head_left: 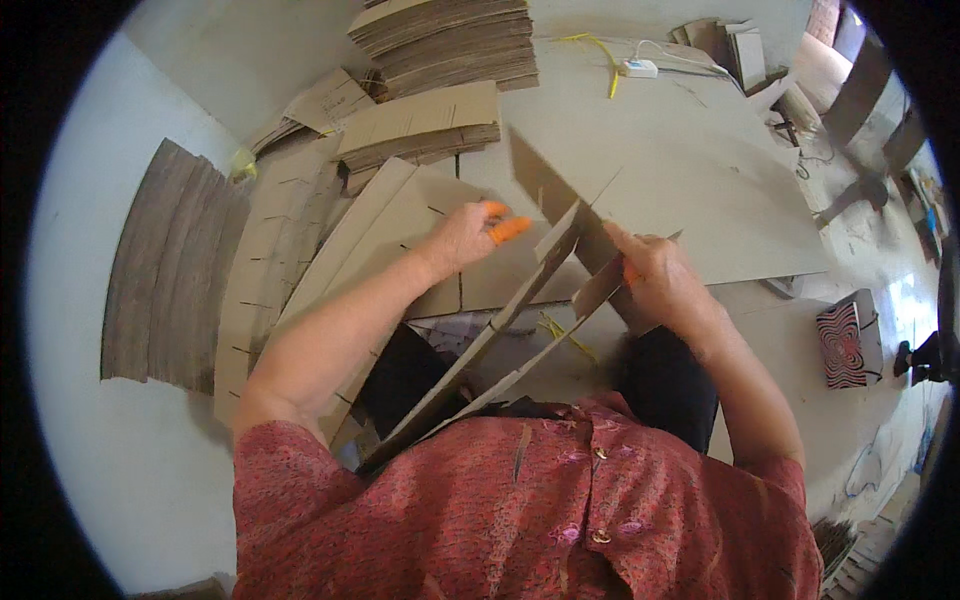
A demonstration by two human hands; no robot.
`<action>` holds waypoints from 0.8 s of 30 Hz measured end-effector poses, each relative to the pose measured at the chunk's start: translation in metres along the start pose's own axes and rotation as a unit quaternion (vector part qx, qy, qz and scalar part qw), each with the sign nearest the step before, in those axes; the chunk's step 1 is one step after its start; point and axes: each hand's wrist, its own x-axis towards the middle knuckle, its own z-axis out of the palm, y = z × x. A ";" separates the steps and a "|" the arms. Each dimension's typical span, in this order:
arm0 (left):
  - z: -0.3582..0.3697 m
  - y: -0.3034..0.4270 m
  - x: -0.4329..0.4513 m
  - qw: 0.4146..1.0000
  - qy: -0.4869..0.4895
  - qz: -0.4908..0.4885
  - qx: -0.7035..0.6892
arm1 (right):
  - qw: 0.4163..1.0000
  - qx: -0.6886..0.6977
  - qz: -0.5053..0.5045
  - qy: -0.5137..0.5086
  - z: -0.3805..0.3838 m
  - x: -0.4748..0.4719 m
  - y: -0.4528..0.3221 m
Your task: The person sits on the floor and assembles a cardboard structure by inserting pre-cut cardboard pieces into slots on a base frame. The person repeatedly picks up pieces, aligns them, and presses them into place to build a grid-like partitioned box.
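Observation:
My right hand [660, 274] grips a slotted cardboard strip [555, 191] where it crosses other strips. Two long slotted strips [487, 334] run from there down towards my lap and the front of my shirt, set apart from each other. An orange finger cover shows on this hand. To the left of the strips, my left hand [472, 236] hovers over flat cardboard sheets [427, 232]. Orange covers sit on two of its fingers, which are apart with nothing visible between them.
Stacks of cardboard [420, 124] stand at the back left, with a taller pile [450, 45] behind. More strips [176, 262] lean along the left wall. A white power strip [639, 69] lies on a large board [697, 180]. At right stands a patterned paper bag [841, 345].

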 end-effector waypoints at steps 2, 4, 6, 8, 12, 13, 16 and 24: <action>0.000 -0.031 -0.011 0.952 0.101 -0.018 0.289 | 1.000 -0.021 0.014 -0.013 0.002 0.006 0.004; -0.002 -0.067 -0.024 0.881 0.125 -0.058 0.453 | 0.998 -0.050 0.024 -0.037 0.006 0.013 0.004; -0.004 -0.088 -0.032 0.854 0.074 -0.113 0.502 | 0.993 -0.088 0.039 -0.070 0.015 0.016 0.005; -0.015 -0.088 -0.023 0.881 0.012 -0.161 0.444 | 0.996 -0.067 0.019 -0.047 0.018 0.013 0.011; -0.046 -0.100 -0.023 0.903 0.071 -0.107 0.409 | 1.000 -0.006 -0.028 0.004 0.020 0.002 0.013; -0.053 -0.084 -0.018 0.931 0.049 -0.170 0.318 | 1.000 -0.006 -0.031 -0.004 0.017 -0.001 0.012; -0.074 -0.053 -0.007 0.958 0.036 -0.266 0.103 | 0.998 0.001 -0.068 0.009 0.005 -0.009 0.001; -0.048 0.015 0.013 0.983 -0.038 -0.175 -0.029 | 0.995 -0.032 -0.080 0.044 0.002 -0.016 -0.005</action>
